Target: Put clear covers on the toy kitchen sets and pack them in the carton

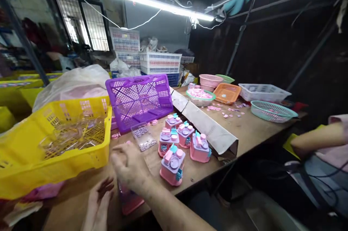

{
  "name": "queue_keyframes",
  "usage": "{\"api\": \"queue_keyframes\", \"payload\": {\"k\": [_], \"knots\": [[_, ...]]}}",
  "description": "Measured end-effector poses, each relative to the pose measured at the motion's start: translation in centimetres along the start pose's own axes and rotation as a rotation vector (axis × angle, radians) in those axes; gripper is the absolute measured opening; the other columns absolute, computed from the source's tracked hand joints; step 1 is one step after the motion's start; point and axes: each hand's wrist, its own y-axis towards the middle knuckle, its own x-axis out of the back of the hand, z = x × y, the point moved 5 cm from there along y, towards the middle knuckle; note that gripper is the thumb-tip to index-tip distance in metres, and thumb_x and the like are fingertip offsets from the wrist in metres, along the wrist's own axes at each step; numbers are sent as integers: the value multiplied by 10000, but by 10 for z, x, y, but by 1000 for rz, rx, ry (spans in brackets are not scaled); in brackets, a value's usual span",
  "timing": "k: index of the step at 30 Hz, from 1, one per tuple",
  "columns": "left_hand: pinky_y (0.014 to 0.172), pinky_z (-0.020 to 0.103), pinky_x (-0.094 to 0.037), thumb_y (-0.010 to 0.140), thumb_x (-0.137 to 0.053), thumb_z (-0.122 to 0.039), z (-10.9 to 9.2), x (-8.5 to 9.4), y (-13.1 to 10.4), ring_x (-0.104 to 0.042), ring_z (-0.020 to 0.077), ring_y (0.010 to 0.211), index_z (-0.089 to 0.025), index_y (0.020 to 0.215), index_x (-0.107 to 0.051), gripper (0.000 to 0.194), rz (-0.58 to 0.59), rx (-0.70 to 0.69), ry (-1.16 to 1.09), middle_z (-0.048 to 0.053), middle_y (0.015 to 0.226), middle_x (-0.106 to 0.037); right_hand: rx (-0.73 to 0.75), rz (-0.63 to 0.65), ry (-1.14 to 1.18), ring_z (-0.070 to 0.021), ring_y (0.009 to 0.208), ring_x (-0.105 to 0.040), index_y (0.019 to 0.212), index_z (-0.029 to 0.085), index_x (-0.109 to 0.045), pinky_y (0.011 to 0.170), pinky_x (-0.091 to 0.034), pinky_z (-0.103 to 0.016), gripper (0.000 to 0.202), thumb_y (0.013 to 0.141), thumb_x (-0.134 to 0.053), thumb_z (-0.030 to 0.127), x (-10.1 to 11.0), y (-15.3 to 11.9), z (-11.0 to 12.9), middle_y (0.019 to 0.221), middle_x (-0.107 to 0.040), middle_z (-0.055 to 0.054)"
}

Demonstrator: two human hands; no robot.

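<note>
Our right hand (130, 167) spread, left hand (99, 196) loose, both empty, over a pink toy (130, 199); yellow crate (54, 144) holds clear pieces; wooden surface (244, 126), dim workshop.

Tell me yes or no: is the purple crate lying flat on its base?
No, the purple crate is tipped on its side, its open mouth facing the pink toy blocks on the table.

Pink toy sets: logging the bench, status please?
Right hand open, over pink part. Left hand open, empty. Five pink toy sets upright; yellow crate at left.
</note>
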Motion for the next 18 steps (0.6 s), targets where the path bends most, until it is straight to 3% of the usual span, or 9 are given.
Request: {"api": "queue_keyframes", "payload": {"k": [3,5,8,10,12,15,18], "knots": [[1266,656,-544,907,-641,-884,-28,-22,-17,-628,445,1480,-295,1528,-544,861,75,-121,85,136,1610,-611,-84,-123,156,-214,1197,-805,1328,256,-700,1025,-682,-330,316,1102,-483,302,12,-27,-19,1291,-804,-67],[1314,610,-500,1008,-571,-802,-38,-36,-31,-585,401,1541,-303,1616,-491,790,110,-171,122,124,1680,-558,-98,-103,220,-254,1347,-749,1440,241,-672,1148,-634,-408,380,1133,-468,334,15,-60,-37,1417,-763,-122],[1365,636,-411,1035,-560,-757,-41,-44,-43,-534,399,1592,-302,1641,-479,762,102,-200,190,126,1679,-567,-25,152,245,-325,1655,-468,1740,246,-441,1320,-470,-513,714,1063,-639,352,15,-116,-56,1768,-488,-172],[1335,675,-433,945,-718,-742,-42,-46,-43,-568,440,1551,-265,1615,-501,851,144,-235,247,162,1616,-614,13,312,234,-362,1704,-364,1802,256,-341,1334,-442,-540,946,949,-750,299,24,-145,-61,1845,-352,-170],[1269,682,-506,808,-892,-681,-43,-49,-37,-633,464,1472,-230,1586,-502,980,244,-246,258,192,1547,-648,-25,345,222,-342,1642,-488,1768,265,-423,1307,-494,-511,893,927,-726,241,45,-159,-62,1784,-470,-161],[1277,672,-499,686,-995,-599,-49,-54,-23,-588,460,1520,-240,1616,-427,1148,345,-216,169,204,1619,-572,-128,261,192,-273,1306,-777,1595,256,-643,1162,-636,-427,581,1015,-610,229,83,-160,-64,1415,-783,-132],[1353,663,-402,622,-1040,-510,-56,-58,-14,-468,444,1626,-284,1688,-310,1311,381,-193,116,187,1719,-462,-178,203,135,-249,994,-847,1379,243,-769,974,-714,-372,365,1057,-599,267,101,-156,-70,1082,-851,-90]]}}
